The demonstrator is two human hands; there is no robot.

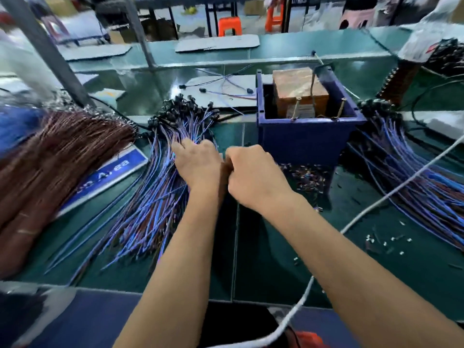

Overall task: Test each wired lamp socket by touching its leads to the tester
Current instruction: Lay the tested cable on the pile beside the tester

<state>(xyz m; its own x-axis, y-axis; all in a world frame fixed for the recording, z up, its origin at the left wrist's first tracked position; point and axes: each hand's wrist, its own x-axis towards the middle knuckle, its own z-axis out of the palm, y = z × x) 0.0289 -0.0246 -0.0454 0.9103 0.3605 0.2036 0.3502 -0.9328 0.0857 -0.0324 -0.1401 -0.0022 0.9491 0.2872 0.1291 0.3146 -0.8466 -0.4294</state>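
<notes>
Both hands meet at centre over green bench [276, 259]. Left hand [198, 163] at 11 o'clock from centre, fingers curled down into fanned pile of blue-leaded lamp sockets [155, 197]. Right hand [253, 175] fisted, knuckles touching left hand; what it holds is hidden. Blue plastic bin [305, 136] at 1 o'clock, copper-wound tester [300, 92] inside. Second socket pile [421, 182] at 3 o'clock. Brown wire bundle [50, 167] at 9 o'clock. White cord [376, 200] runs across at 4 o'clock
</notes>
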